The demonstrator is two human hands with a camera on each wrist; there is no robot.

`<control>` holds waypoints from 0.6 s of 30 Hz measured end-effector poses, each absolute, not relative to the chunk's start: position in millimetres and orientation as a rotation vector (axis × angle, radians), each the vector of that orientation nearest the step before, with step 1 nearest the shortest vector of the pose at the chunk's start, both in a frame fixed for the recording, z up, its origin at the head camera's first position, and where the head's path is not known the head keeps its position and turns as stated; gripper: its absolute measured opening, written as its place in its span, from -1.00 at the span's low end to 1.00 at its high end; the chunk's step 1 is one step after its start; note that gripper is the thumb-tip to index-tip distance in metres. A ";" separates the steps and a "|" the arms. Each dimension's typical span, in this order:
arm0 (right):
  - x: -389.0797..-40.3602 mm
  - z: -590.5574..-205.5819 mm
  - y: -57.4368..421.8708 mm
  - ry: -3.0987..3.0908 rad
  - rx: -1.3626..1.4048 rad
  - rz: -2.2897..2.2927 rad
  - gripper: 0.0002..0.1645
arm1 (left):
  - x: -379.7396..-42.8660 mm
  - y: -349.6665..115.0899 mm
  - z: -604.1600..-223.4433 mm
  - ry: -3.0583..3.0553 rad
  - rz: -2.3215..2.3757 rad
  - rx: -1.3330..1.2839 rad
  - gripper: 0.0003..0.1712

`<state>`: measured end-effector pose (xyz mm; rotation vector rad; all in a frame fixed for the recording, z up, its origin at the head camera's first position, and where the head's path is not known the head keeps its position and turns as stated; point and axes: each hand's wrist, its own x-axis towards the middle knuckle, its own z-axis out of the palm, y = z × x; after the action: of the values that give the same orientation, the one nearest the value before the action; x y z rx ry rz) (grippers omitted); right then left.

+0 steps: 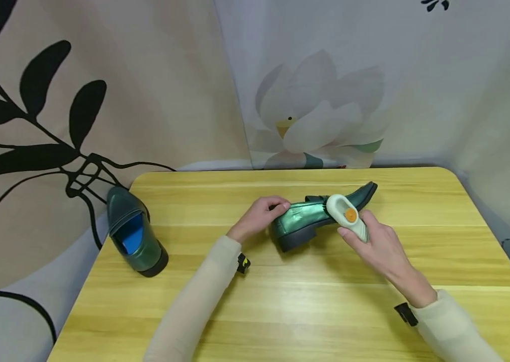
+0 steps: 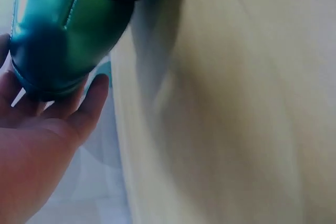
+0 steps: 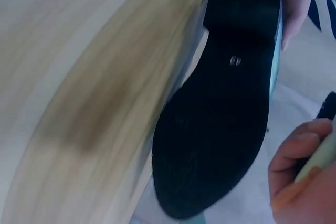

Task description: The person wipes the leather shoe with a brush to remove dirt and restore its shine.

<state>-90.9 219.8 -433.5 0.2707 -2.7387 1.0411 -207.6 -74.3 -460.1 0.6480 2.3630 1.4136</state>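
Only in the right wrist view is the whole black bottom (image 3: 215, 114) of the green shoe (image 1: 302, 217) being shown. Over the table (image 1: 282, 311), its back is being pinched by the left hand (image 1: 261, 216); a pale tool (image 1: 349, 217) is being gripped by the right hand (image 1: 380, 247).

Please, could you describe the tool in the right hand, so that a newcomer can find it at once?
Start at the wooden table and look above its middle, where the left hand holds a green shoe by the heel. Nearer the toe, the right hand grips the tool. Unlike the shoe, it is pale, with a round orange spot.
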 end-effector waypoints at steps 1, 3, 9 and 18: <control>-91.3 -434.0 215.7 -2.750 0.286 1.060 -0.55 | -207.5 -76.9 -461.4 2.355 1.416 0.647 -0.59; -92.5 -435.5 207.6 -2.763 0.337 1.084 -0.51 | -207.2 -80.7 -464.0 2.332 1.436 0.645 -0.60; -97.5 -442.6 191.8 -2.774 0.494 1.006 -0.54 | -206.2 -79.5 -465.2 2.282 1.507 0.649 -0.65; -98.7 -451.2 181.7 -2.739 0.670 0.649 -0.60 | -210.2 -72.7 -452.0 2.312 1.394 0.698 -0.61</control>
<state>-98.7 181.7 -451.2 0.6699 -2.7391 0.6486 -210.2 -72.7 -452.0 0.6977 2.3123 1.3945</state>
